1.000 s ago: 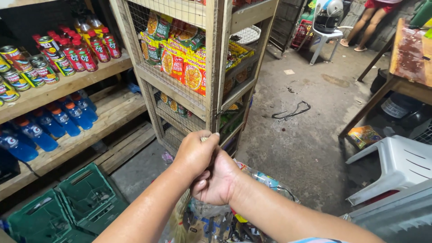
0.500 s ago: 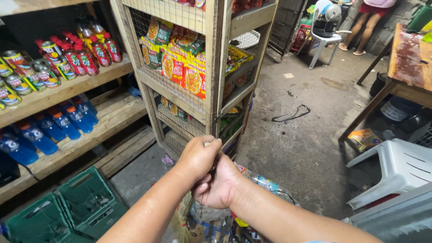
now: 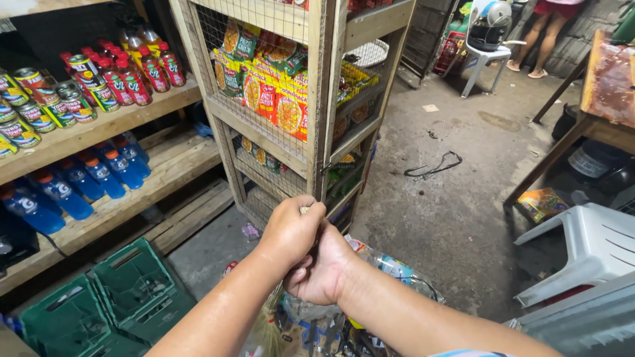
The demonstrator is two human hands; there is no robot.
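Both hands meet low in front of the wire-mesh rack, just below its front corner post. The left hand is closed in a fist around the top of a thin upright stick, whose pale tip barely shows above the knuckles; this looks like the handle of the broom whose straw bristles fan out underneath, though the run between is hidden by the wrists. The right hand sits just under and against the left, fingers curled tight, apparently on the same handle or on the neck of the clear plastic bag that bulges beside it; which of the two cannot be told.

The handle tip stands very near the rack's lower shelf edge, where noodle packets are stacked behind the mesh. A careless lift or swing could knock the tip into the mesh or the post and jolt the packets. The bag and loose clutter crowd the concrete floor at the feet, so the bristles could snag and drag things over. Green crates sit by the wooden shelves of blue bottles, close enough to catch a sideways sweep
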